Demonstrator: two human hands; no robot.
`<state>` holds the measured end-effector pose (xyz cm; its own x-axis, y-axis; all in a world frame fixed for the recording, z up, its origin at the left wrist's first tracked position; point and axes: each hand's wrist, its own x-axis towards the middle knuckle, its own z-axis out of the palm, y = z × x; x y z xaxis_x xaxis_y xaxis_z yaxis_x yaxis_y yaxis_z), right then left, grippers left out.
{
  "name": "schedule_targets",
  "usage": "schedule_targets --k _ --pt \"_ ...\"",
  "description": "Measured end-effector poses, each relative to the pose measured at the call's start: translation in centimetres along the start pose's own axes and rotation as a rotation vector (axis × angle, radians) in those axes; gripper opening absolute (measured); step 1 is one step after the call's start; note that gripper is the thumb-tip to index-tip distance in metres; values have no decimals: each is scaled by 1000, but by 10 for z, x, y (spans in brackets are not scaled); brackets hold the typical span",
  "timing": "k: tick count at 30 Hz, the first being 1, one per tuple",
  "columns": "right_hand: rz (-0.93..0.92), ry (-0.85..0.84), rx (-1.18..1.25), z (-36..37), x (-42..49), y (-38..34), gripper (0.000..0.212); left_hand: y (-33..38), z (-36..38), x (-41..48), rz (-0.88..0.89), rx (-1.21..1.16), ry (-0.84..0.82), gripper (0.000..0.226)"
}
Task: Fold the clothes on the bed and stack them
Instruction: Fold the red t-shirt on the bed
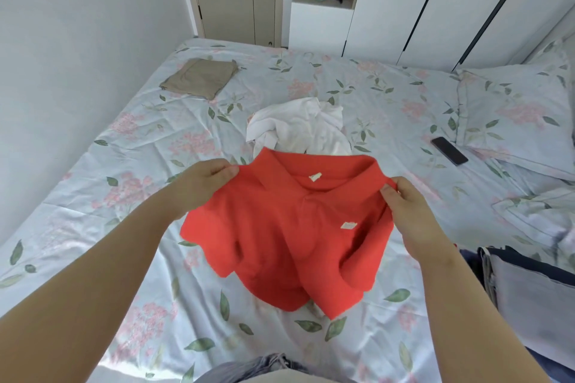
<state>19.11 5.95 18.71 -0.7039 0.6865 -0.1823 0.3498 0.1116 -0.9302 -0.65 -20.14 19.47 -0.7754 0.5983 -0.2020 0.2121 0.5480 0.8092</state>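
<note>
Above the bed (93, 196), both hands' fingers (222, 172) pinch the red shirt's (280, 242) shoulder edges.

red polo shirt (289, 239) — two small labels, nothing legible

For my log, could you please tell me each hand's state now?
Left hand: grips the red polo shirt near its collar.
Right hand: grips it near the collar too.
</note>
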Motion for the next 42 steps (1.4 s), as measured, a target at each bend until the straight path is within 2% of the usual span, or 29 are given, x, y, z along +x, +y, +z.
schedule_targets --k 1,3,7,14,16,17,20,22,25,28,30,34,37,39,42 --pt "-7 1 31 0 1 -1 22 5 1 -1 1 -170 22 33" --pt "-20 1 68 1 1 -4 23 13 1 -1 -11 -330 53 32" --pt "-48 -38 191 0 -4 -20 23 32 -6 -8 4 -426 98 31" --pt "-34 -241 460 -18 -25 -66 14 68 -29 -33 73 -593 34 35" --pt "-61 -267 473 -27 -33 -81 32 78 -32 -40 98 -634 16 32" --pt "-84 -269 476 -32 -36 -89 35 84 -33 -43 106 -679 13 35" --pt "-166 -286 543 -45 -42 -110 16 98 -40 -46 156 -848 -25 36" --pt "-172 -292 569 -50 -40 -117 11 105 -44 -43 171 -914 -71 35" --pt "-45 -298 543 -45 -25 -99 11 96 -34 -28 88 -767 -69 27" --pt "153 -191 387 -28 -6 -53 15 64 -11 -6 -50 -431 -32 25" --pt "197 -143 216 -16 6 -16 16 36 5 7 -84 -184 -33 24" --pt "240 -143 -43 -3 24 27 14 -5 33 28 -147 33 -86 16" --pt "222 -127 -193 6 46 41 10 -23 47 47 -175 127 -99 19" --pt "190 -101 -282 15 70 45 9 -28 52 67 -181 151 -71 19" --pt "119 -14 -431 31 117 37 19 -27 55 113 -173 176 39 20"
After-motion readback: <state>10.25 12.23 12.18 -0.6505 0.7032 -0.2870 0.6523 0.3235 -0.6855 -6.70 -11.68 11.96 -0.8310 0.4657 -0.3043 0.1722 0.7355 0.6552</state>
